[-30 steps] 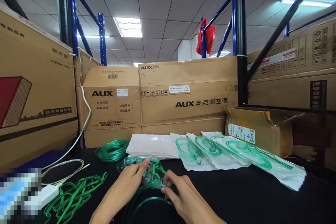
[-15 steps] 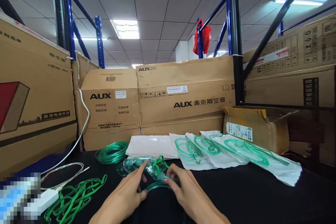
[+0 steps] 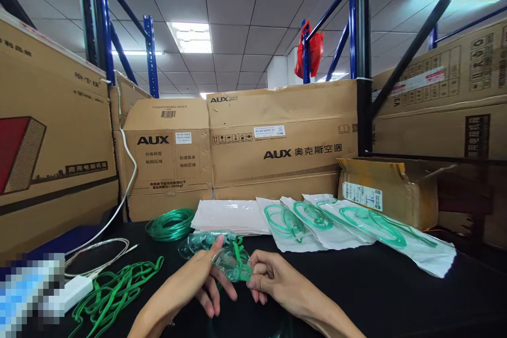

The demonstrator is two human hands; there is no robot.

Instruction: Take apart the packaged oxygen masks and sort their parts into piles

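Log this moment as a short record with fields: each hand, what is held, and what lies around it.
left hand: left hand holds the clear mask from the left, thumb on top
right hand: right hand pinches the mask's right end, fingers curled
held item: clear plastic mask with a green strap, lifted just above the black table
behind the mask: coiled green tubing; flat white bags
right side: row of bagged masks before an open cardboard box
left side: loose green straps; white cable
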